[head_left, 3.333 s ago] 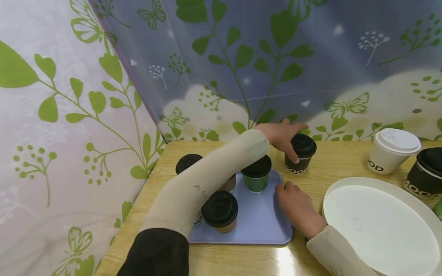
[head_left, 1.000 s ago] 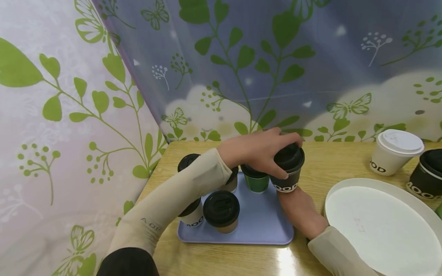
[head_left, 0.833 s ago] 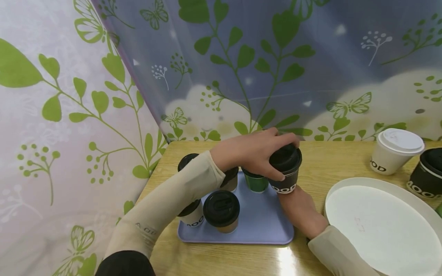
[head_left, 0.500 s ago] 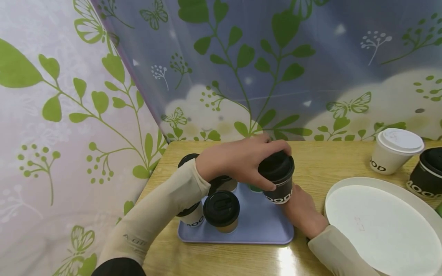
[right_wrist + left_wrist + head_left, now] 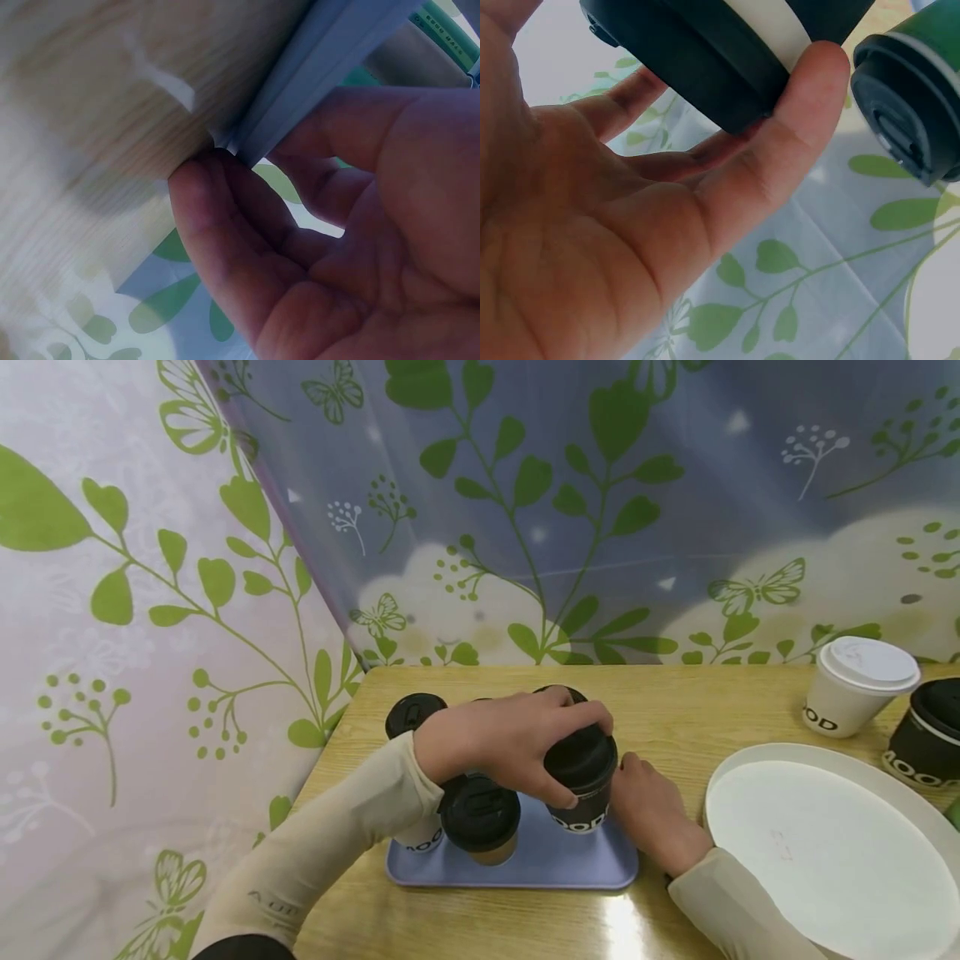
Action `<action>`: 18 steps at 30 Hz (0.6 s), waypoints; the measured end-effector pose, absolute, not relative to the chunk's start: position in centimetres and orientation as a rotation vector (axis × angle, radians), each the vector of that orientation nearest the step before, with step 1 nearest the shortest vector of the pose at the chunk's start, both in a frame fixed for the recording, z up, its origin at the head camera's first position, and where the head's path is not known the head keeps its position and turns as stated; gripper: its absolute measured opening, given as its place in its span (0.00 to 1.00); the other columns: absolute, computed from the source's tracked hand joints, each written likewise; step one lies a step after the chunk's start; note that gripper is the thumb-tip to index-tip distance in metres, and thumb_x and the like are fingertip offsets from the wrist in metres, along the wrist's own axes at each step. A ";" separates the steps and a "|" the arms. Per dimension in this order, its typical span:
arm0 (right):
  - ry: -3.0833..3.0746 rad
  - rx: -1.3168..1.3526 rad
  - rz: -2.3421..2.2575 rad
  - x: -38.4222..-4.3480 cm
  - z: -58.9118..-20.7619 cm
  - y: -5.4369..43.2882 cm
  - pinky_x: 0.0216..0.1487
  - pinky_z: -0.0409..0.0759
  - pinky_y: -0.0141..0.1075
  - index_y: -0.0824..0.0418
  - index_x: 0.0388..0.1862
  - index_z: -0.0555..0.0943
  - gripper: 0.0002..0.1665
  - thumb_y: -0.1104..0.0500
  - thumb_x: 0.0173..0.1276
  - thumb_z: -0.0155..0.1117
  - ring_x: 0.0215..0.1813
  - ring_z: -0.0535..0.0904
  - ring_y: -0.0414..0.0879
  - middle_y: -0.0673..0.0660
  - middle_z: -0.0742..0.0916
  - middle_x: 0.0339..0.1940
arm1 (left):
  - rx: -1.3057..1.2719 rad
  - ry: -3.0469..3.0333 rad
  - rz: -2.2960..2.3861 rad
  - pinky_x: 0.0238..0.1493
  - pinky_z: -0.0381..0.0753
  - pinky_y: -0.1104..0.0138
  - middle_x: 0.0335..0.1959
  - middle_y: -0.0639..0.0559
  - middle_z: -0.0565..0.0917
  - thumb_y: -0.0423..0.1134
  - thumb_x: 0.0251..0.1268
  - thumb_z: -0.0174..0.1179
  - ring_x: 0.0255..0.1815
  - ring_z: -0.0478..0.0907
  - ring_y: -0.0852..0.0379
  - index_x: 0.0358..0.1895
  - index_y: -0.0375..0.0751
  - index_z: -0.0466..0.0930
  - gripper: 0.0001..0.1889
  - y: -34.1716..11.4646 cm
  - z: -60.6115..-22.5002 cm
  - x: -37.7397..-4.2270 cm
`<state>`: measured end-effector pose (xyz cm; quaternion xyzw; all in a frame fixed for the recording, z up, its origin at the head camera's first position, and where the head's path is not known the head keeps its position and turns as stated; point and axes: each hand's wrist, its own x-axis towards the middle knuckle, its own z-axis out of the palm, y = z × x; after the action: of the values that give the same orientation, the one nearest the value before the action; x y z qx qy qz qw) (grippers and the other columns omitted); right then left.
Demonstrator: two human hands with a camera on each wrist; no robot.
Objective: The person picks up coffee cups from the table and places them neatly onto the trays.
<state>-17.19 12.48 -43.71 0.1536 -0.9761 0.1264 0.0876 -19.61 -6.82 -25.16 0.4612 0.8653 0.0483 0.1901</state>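
Moved since half a second ago: a black paper cup with a domed black plastic lid and pale lettering near its base (image 5: pixel 588 785) has come forward, from the rear right part of a lavender rectangular tray (image 5: pixel 543 870) to above its front right part. It is roughly upright; whether its base touches the tray cannot be told.

The person's left hand (image 5: pixel 517 743) grasps this cup from above, thumb at the near side and fingers round the lid. The right hand (image 5: pixel 651 806) is at the tray's right edge, its curled fingers and thumb pinching the rim close to the tabletop.

Other lidded cups stand on the tray. A brown cup with a black lid (image 5: pixel 493 852) is near the middle of the front edge. Just left of it, at the front left corner, is a white cup with dark lettering (image 5: pixel 422 837), partly hidden by the sleeve. A black-lidded cup (image 5: pixel 412 712) is at the rear left corner. The left wrist view shows a green cup with a black lid (image 5: pixel 911 101) beside the held one.

On the pale wooden table (image 5: pixel 712 710), right of the tray, lies a large round white tray (image 5: pixel 832 852). Behind it, towards the table's rear edge, stands a white cup with a white lid (image 5: pixel 858 685).
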 end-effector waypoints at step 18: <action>-2.914 0.463 0.349 -17.1 -43.6 12.5 0.24 0.79 0.51 0.64 0.50 0.80 0.11 0.70 0.70 0.61 0.31 0.78 0.59 0.63 0.76 0.30 | 1.220 2.397 -0.035 0.50 0.79 0.61 0.59 0.45 0.71 0.56 0.63 0.73 0.44 0.78 0.55 0.73 0.57 0.62 0.39 -6.3 -29.1 -19.6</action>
<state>-17.13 12.52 -43.64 0.1554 -0.9772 0.1170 0.0851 -19.62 -6.29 -29.08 0.4421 0.8685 -0.0126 0.2239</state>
